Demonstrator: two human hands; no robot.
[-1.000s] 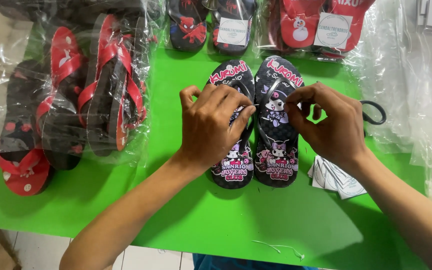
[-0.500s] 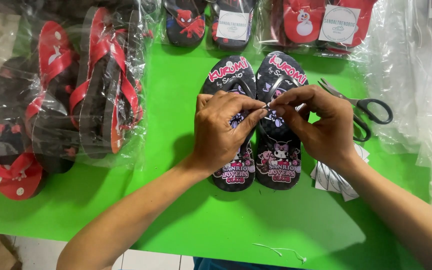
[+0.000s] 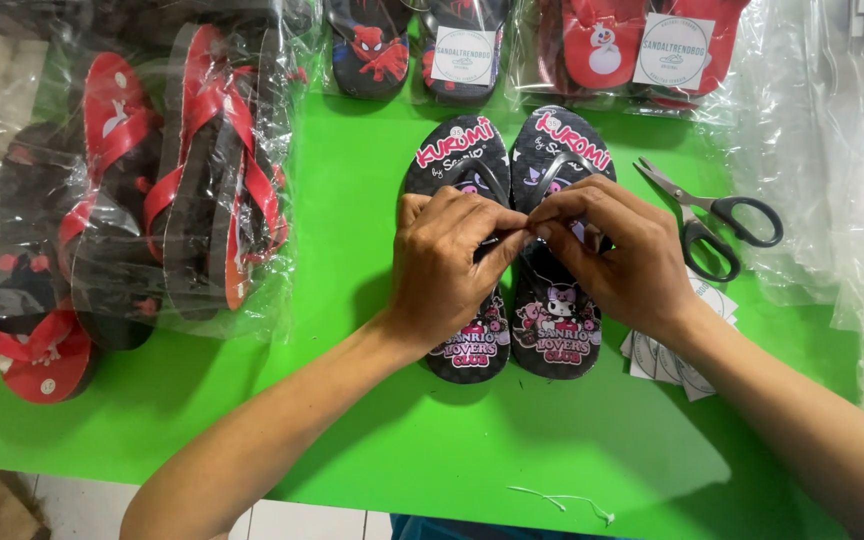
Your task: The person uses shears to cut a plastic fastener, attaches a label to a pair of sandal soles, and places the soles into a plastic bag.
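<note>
A pair of black flip-flops [image 3: 552, 330] with pink lettering and cartoon prints lies side by side on the green table [image 3: 352, 200], toes pointing away from me. My left hand [image 3: 447, 265] rests over the left sandal, thumb and forefinger pinched at the straps between the two. My right hand [image 3: 617, 255] covers the right sandal's strap and pinches at the same spot. The fingertips of both hands meet there. What they pinch is too small to make out.
Black-handled scissors [image 3: 717, 215] lie right of the sandals, with a small stack of white paper tags [image 3: 677, 365] below them. Bagged red-and-black sandals [image 3: 192, 190] are piled at left, more bagged pairs [image 3: 462, 45] along the far edge. A thin white plastic tie [image 3: 562, 497] lies near the front edge.
My hands have come together over the straps, fingertips now meeting; a second ago they were apart. The view has shifted, so the scissors show fully.
</note>
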